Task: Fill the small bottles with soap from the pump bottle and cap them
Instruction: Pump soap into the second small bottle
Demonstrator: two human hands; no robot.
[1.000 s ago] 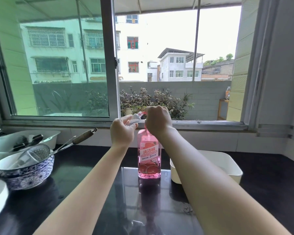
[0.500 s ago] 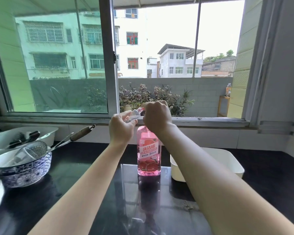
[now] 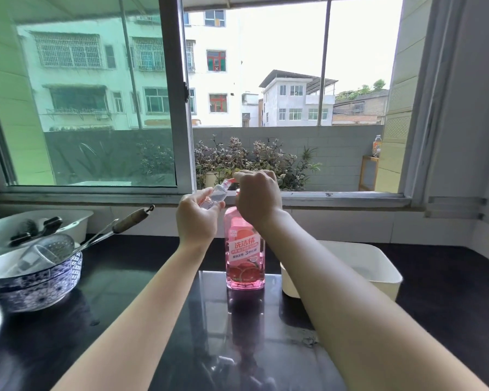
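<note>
Head view: my left hand (image 3: 198, 218) grips a small bottle (image 3: 215, 195), tilted so its mouth meets the spout. My right hand (image 3: 259, 194) covers the pump bottle (image 3: 244, 255) head, ready to press.

Daylight enters through the window (image 3: 266, 94) behind the counter (image 3: 124, 306); the sky beyond it is washed out to near white. The sliding pane left of the window's centre post casts a green tint. The glossy black counter below the window mirrors the frame and the pink bottle (image 3: 245, 249). Straight lines bow toward the edges. Focus is sharp throughout.
</note>
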